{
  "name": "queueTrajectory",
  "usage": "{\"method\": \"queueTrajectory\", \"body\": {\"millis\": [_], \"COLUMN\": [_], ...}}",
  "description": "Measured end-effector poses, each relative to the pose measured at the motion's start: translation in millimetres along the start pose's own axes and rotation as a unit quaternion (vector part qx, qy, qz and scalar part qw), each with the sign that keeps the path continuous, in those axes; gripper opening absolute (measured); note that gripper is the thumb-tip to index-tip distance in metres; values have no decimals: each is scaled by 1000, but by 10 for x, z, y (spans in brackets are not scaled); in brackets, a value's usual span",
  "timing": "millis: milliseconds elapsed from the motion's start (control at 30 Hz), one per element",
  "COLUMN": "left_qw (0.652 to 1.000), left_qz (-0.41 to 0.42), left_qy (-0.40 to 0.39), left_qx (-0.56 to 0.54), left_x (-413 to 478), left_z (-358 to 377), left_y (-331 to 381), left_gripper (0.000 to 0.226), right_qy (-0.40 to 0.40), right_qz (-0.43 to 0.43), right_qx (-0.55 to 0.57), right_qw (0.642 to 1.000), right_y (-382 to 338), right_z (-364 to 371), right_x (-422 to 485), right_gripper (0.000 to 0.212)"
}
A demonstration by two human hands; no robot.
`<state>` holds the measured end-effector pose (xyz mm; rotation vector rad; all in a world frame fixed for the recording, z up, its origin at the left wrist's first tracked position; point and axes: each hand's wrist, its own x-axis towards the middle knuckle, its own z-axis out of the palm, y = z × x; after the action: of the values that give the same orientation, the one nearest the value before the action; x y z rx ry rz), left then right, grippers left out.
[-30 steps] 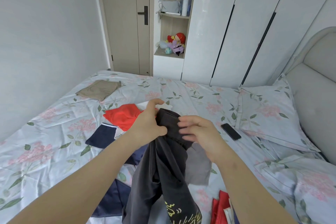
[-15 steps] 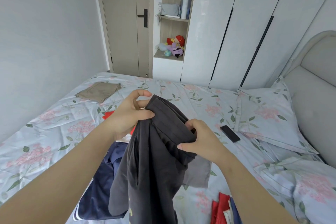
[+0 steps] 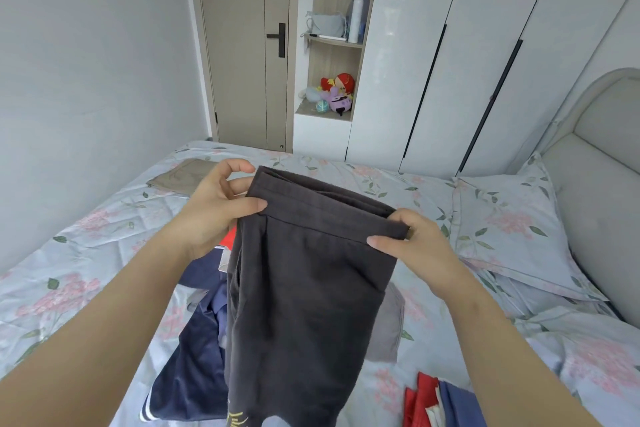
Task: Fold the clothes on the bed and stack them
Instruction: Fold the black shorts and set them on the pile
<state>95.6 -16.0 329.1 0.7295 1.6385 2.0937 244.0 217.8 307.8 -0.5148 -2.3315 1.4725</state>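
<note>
Dark grey garment point(image 3: 304, 288) held up in the air over the bed point(image 3: 86, 253), hem edge stretched level, rest hanging down. Left hand point(image 3: 214, 211) pinches the left corner, thumb on front; right hand point(image 3: 412, 246) pinches the right corner, thumb on top. Under it on the sheet: navy garment point(image 3: 194, 378), bit of red cloth point(image 3: 230, 237), grey piece point(image 3: 389, 322). Folded tan item point(image 3: 180, 177) lies far left, red-and-blue clothes point(image 3: 440, 406) at the near edge, pillow point(image 3: 502, 215) to the right.

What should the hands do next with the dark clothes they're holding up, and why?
Probably lower it flat onto the bed. The left hand and right hand pinch the two top corners of the dark garment, so it hangs in the air, unfolded, and needs a flat surface for folding.
</note>
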Motion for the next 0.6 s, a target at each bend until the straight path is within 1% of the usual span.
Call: {"method": "queueTrajectory", "body": {"millis": [67, 133, 167, 200, 233, 267, 300, 333, 367, 433, 533, 600], "left_qw": [1000, 997, 994, 991, 993, 996, 997, 998, 998, 997, 998, 994], "left_qz": [4, -5, -8, -10, -5, -1, 0, -4, -13, -27, -16, -40], "left_qy": [4, 7, 8, 14, 22, 37, 50, 58, 57, 45, 41, 6], "left_qx": [8, 75, 112, 129, 119, 87, 51, 26, 27, 60, 55, 98], "left_x": [22, 33, 34, 35, 41, 48, 55, 58, 58, 48, 82, 82], "left_z": [-15, -8, -12, -20, -36, -46, -42, -29, -19, 9, 22, 52], "left_y": [18, 20, 11, -3, -20, -37, -59, -85, -118, -185, -247, -231], "left_gripper": [43, 39, 37, 36, 36, 35, 34, 33, 33, 31, 32, 39], "right_qy": [-19, 2, 19, 32, 38, 35, 19, -7, -26, -22, 8, -4], "right_qz": [8, -4, -9, -13, -6, 12, 35, 52, 63, 76, 59, 38], "right_qx": [17, 18, 32, 72, 143, 214, 261, 260, 229, 188, 235, 237], "right_qw": [1000, 1000, 999, 997, 989, 976, 965, 964, 971, 979, 970, 971], "right_y": [-98, -151, -170, -158, -162, -158, -165, -172, -181, -174, -180, -172], "right_z": [-43, -62, -55, -49, -47, -53, -67, -84, -99, -136, -174, -183], "right_x": [12, 31, 29, 29, 19, 16, 9, 9, 4, 1, -7, -11], "right_gripper": [28, 32, 31, 28, 26, 31, 38, 40, 38, 30, 27, 25]}}
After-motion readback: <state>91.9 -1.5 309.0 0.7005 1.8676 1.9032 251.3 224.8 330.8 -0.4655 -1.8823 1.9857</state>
